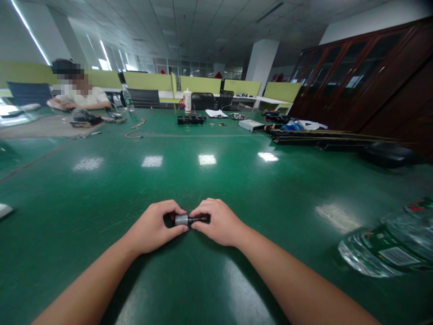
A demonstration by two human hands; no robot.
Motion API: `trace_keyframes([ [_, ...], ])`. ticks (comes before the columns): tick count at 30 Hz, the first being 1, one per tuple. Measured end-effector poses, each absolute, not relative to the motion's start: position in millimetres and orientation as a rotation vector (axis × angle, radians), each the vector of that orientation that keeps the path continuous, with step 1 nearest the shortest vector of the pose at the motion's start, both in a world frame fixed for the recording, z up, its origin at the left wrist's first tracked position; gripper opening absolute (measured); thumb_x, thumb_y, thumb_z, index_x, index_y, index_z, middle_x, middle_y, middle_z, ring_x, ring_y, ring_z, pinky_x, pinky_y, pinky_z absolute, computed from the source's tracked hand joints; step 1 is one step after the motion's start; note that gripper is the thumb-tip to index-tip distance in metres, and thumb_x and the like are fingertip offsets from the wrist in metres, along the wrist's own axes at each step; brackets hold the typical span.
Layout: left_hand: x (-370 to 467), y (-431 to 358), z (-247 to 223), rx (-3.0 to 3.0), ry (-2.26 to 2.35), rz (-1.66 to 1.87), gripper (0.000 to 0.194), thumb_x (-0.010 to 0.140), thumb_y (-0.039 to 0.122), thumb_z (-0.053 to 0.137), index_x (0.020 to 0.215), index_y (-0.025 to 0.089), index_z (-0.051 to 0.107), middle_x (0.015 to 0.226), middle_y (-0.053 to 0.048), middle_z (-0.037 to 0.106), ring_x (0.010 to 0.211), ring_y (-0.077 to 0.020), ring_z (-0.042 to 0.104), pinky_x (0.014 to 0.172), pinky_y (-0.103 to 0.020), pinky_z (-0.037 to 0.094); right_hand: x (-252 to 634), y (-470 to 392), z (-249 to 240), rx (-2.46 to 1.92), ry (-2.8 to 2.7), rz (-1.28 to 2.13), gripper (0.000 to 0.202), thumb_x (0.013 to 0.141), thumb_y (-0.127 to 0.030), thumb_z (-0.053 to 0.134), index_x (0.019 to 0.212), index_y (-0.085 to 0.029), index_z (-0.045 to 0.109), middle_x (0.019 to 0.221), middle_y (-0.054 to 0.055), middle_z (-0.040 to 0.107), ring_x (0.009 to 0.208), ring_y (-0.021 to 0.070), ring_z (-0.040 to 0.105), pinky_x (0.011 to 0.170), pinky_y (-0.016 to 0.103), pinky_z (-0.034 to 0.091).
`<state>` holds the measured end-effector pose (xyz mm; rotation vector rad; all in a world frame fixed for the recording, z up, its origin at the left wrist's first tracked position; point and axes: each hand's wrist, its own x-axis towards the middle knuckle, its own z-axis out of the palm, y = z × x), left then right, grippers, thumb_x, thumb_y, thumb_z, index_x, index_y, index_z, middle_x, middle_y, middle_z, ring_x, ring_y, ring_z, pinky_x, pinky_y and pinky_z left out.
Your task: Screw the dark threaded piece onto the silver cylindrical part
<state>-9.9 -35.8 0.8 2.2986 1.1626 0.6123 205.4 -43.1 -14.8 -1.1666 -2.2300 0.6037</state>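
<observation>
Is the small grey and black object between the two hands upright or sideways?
Sideways: the object runs across the view, its grey part at the left hand, its dark part toward the right hand.

The left hand holds the grey-and-black cylinder around its grey part, the right hand its black part; right of the cylinder sits 1 bottle (clear, green-labelled).

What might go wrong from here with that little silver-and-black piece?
The silver-and-black piece sits between the fingertips of the left hand and right hand. It is small, so it could slip; its silver part looks round and the green table smooth, so it might then roll. A wide swing of the right arm might also knock the large clear bottle.
</observation>
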Motion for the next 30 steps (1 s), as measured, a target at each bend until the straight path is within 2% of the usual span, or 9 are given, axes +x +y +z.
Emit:
trace_keyframes([
  [30,-16.5,-33.0,2.1,2.335,1.217,0.626,0.018,0.078,0.034,0.070,0.089,0.020,0.070,0.088,-0.003,0.070,0.081,-0.0198,0.064,0.075,-0.030,0.049,212.5,-41.8,-11.9,-1.240,-2.201,0.595,0.011,0.079,-0.017,0.070,0.089,-0.020,0.073,0.084,0.002,0.070,0.082,0.0157,0.057,0.077,0.029,0.042],
])
